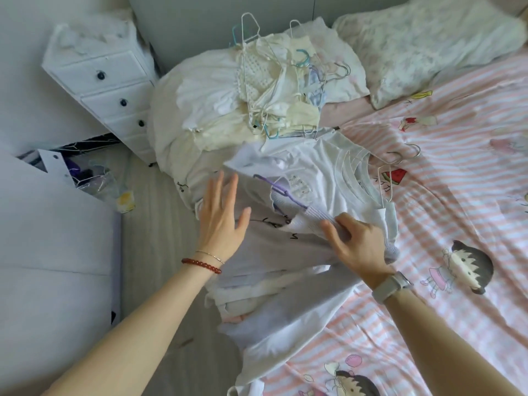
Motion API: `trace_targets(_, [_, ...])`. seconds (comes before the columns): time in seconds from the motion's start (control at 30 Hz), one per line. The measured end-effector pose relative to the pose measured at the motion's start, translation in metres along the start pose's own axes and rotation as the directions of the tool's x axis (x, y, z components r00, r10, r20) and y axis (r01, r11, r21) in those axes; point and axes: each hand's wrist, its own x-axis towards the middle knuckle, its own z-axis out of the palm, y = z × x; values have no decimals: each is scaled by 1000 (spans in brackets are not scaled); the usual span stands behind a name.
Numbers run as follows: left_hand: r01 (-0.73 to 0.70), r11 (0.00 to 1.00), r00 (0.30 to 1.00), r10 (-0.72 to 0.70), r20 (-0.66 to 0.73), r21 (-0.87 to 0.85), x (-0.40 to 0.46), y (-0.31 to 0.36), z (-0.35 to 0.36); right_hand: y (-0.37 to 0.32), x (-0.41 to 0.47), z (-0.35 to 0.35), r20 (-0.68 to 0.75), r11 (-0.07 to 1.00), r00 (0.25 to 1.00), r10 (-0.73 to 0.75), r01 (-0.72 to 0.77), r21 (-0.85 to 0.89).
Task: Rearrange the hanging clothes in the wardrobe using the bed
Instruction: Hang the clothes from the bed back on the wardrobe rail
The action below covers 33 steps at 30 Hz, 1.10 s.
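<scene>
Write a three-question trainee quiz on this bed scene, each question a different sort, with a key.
1. True or false: the left hand grips the purple plastic hanger.
2. Which hand's fingers pinch the ribbed lilac knit garment? A) left B) right C) neither
3. Fill in: the white three-drawer chest stands on the ___ beside the pink-striped cartoon bedsheet.

Key: 1 false, it is spread open over the white clothes. 2 B, the right hand. 3 floor.

white drawer chest [108, 90] by bed corner | pillow [428, 47] at bed head | clear plastic bag [100, 178] on floor
</scene>
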Motion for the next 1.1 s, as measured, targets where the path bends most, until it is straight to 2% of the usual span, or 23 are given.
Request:
trace_targets(0.07, [-57, 986, 998, 56, 11, 158, -2, -1, -21, -17, 3, -8, -9, 997, 997, -76, 76, 16])
trace_targets(0.13, [-124, 971, 992, 121, 30, 205, -9, 2, -44, -38, 9, -18, -47, 990, 991, -126, 129, 60])
trace_targets(0.23, [-70, 996, 990, 63, 130, 47, -32, 11, -80, -64, 15, -30, -86, 984, 981, -173, 177, 37])
trace_targets(0.37, [94, 981, 969, -52, 242, -168, -93, 12, -105, -85, 12, -34, 16, 965, 965, -262, 262, -19])
trace_targets(0.5, [264, 920, 934, -170, 313, -290, -166, 5, -115, -118, -9, -22, 97, 931, 927, -361, 364, -17])
trace_targets(0.6, [321, 888, 923, -216, 317, -330, -220, -15, -133, -157, -44, -9, 166, 920, 906, -389, 391, 22])
trace_targets(0.8, [415, 840, 908, -362, 209, -350, -356, -60, -175, -236, -149, 16, 233, 866, 834, -500, 475, 155])
trace_targets(0.93, [457, 812, 871, -492, -3, -363, -443, -81, -210, -287, -204, 29, 330, 814, 744, -581, 533, 232])
trace_targets(1.0, [519, 807, 813, -568, -130, -282, -485, -87, -229, -320, -227, 37, 356, 763, 675, -646, 584, 277])
trace_targets(1.1, [613, 760, 677, -645, -354, -214, -545, -95, -255, -372, -259, 48, 392, 684, 563, -728, 634, 359])
